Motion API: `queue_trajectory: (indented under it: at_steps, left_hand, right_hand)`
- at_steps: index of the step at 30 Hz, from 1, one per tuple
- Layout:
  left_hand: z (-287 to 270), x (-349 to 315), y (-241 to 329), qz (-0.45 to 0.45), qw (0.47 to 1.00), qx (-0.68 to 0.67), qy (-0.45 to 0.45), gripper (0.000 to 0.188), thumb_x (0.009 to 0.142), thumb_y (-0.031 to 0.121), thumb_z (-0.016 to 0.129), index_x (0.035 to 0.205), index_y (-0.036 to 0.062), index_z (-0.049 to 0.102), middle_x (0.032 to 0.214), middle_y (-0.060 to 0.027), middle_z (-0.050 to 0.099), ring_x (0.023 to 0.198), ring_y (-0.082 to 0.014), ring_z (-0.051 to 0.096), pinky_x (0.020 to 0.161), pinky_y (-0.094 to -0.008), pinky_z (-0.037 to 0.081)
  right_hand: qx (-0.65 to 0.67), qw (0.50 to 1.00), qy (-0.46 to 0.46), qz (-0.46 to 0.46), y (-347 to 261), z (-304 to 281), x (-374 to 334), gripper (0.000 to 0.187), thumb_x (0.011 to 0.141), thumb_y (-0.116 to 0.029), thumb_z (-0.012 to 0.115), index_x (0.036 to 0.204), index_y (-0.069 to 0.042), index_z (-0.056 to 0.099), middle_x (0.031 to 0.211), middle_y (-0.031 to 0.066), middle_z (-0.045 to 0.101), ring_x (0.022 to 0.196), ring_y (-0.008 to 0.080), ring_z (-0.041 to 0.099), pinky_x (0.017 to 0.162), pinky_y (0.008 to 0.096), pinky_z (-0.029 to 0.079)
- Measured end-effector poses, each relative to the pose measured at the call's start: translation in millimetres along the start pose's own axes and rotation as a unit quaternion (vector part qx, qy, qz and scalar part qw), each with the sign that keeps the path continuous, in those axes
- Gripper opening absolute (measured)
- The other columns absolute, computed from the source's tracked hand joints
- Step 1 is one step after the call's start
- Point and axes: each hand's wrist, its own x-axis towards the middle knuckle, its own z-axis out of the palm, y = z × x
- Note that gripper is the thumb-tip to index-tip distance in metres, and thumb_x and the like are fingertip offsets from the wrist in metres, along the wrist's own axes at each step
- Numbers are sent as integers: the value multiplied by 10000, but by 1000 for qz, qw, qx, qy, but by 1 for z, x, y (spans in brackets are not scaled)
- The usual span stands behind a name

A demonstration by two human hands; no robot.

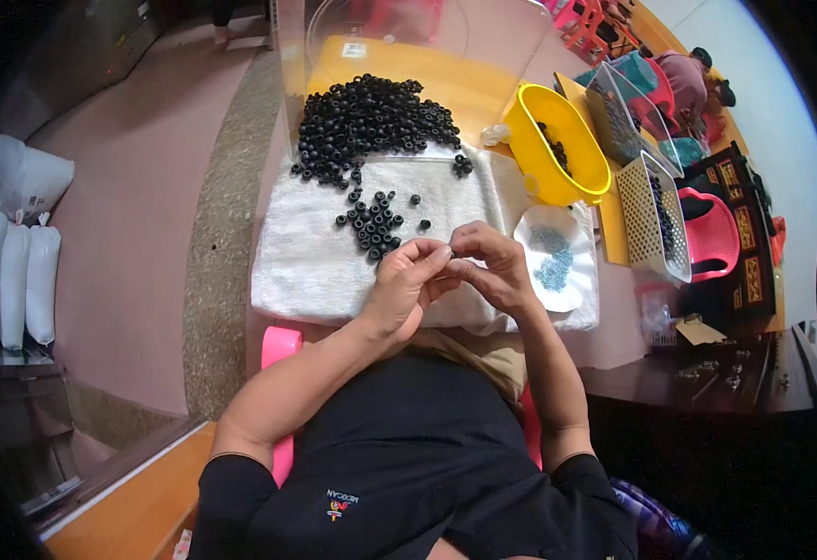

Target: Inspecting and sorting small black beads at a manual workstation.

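Note:
My left hand (406,285) and my right hand (494,267) meet above the near edge of a white cloth (307,247). Both are pinched closed, fingertips together; whatever they hold is too small or hidden to make out. Just beyond my left hand lies a loose group of small black ring-shaped parts (371,222), with two single ones to its right. A large heap of the same black parts (366,121) sits farther back. Beside my right hand rests a white fluted dish (572,291) holding tiny bluish pieces (553,266).
A clear plastic bin (511,47) rises behind the heap. To the right are a yellow tub (525,140), a cream perforated basket (639,205) and a grey basket (614,107). A pink chair (712,238) and a person (684,84) are farther right. White sacks (12,280) stand left.

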Motion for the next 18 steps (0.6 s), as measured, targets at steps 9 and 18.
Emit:
queue_trajectory:
  at_steps: [9,18]
  left_hand:
    - [2,2,-3,-19,997,45,52,125,852,72,714,929,66,616,872,-27,646,781,-121,632,740,-262,536]
    - [6,0,-6,-38,996,66,38,128,876,75,690,992,51,640,915,-39,654,832,-125,638,765,-266,532]
  right_hand:
    - [-178,975,50,-121,-10,-2,-12,257,715,32,761,935,-7,635,922,121,645,851,238,652,741,306,509]
    - [-186,971,79,-127,-1,-4,-25,219,723,30,758,905,-14,643,914,109,638,843,230,646,732,305,509]
